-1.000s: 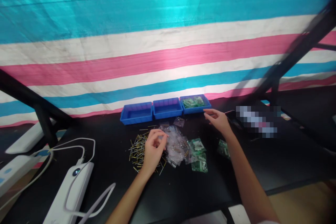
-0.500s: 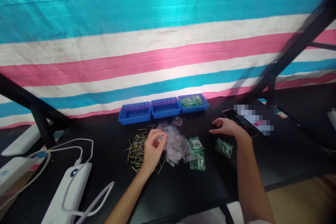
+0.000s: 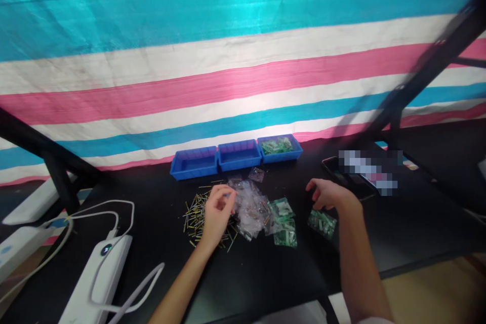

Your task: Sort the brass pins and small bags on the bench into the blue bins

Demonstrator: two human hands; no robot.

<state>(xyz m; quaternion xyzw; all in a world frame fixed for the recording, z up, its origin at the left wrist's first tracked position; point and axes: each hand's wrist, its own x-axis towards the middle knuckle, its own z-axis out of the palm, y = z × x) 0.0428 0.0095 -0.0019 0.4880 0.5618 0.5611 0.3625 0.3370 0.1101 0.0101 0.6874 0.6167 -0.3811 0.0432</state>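
My left hand (image 3: 219, 212) is over the right part of a pile of thin yellow-and-silver pieces (image 3: 195, 217); its thumb and fingers are pinched together, and anything between them is too small to make out. Right beside it lies a heap of clear little bags (image 3: 251, 207). Green bags (image 3: 284, 225) adjoin that heap. My right hand (image 3: 326, 194) hovers with bent, parted fingers and nothing visible in it, just above more green bags (image 3: 322, 224).
Three blue trays (image 3: 239, 155) stand in a row at the back; the right one holds green bags. A phone (image 3: 349, 177) lies at the right. White power banks (image 3: 98, 278) and cables are at the left.
My left hand has shifted slightly left over the pile. My right hand has moved down a little toward the green bags, its fingers more bent.
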